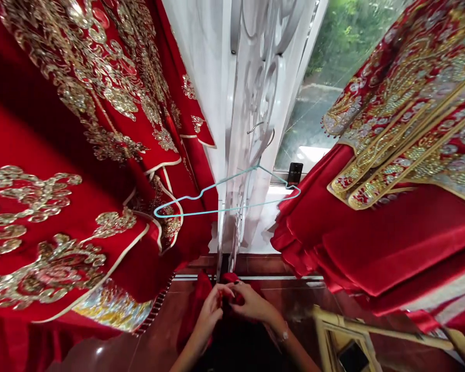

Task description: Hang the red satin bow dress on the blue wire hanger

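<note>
At the bottom centre, my left hand (212,306) and my right hand (252,304) meet close together with their fingers bent and pinched. Bits of dark red cloth (189,316) show between the fingers, and more of it hangs below and beside them. Exactly which part of the cloth they pinch is too small to make out. Above my hands, a light blue wire hanger (201,212) hangs bare by its hook from a white scrollwork metal frame (272,93).
A red gown (19,139) with gold beading hangs close on the left. Another red embroidered garment (372,253) hangs on the right. A phone (295,174) leans at the window sill. A wooden stool (325,336) bearing a dark flat device (353,357) stands lower right.
</note>
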Demonstrator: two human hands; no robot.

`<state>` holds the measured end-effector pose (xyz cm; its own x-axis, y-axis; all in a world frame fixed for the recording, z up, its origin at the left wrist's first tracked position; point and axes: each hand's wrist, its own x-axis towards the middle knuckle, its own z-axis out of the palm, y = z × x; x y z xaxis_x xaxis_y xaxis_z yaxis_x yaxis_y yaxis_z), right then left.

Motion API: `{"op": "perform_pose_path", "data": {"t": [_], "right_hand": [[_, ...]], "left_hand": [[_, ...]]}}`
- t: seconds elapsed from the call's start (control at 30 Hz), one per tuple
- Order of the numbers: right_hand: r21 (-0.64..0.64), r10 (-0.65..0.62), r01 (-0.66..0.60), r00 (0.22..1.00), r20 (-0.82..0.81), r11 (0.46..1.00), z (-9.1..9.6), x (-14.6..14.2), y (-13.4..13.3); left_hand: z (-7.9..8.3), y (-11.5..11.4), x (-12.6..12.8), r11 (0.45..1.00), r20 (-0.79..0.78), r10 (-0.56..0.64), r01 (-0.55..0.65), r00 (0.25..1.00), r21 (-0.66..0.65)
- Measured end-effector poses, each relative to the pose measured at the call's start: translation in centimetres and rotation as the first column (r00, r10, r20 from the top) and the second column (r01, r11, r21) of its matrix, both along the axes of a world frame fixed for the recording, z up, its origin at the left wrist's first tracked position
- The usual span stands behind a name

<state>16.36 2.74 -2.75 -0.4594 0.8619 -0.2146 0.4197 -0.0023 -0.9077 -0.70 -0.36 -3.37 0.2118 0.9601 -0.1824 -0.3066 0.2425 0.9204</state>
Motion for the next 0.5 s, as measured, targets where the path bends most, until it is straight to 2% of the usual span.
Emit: {"op": "perform_pose_path", "data": {"t": [0.07,0.17,0.23,0.3,0.4,0.5], "right_hand": [[0.026,0.031,-0.030,0.998,-0.062,0.999,0.8,0.0,-0.5],[-0.032,0.092,-0.099,0.981,-0.173,0.995,2.4,0.2,-1.6],[-0.086,0.057,-0.083,0.962,-0.267,0.993,3.7,0.9,-2.3],[-0.142,-0.043,-0.012,0.927,-0.374,0.990,4.8,2.0,-2.8],[-0.174,-0.184,0.108,0.841,-0.509,0.979,5.5,4.4,-3.2],[-0.056,-0.226,0.230,0.830,-0.510,0.972,5.6,7.3,-2.9]], "left_hand": [[0.9,-0.5,-1.0,0.999,-0.032,-0.021,0.022,0.999,0.024],[2.7,-0.5,-2.8,0.983,-0.102,-0.178,0.182,0.979,0.029],[3.7,0.0,-4.2,0.962,-0.142,-0.268,0.274,0.953,0.017],[4.0,0.5,-5.8,0.956,-0.194,-0.288,0.292,0.938,-0.007],[2.9,0.9,-8.1,0.962,-0.283,-0.272,0.260,0.920,-0.077],[0.0,0.7,-10.2,0.982,-0.394,-0.159,0.102,0.905,-0.162]]}}
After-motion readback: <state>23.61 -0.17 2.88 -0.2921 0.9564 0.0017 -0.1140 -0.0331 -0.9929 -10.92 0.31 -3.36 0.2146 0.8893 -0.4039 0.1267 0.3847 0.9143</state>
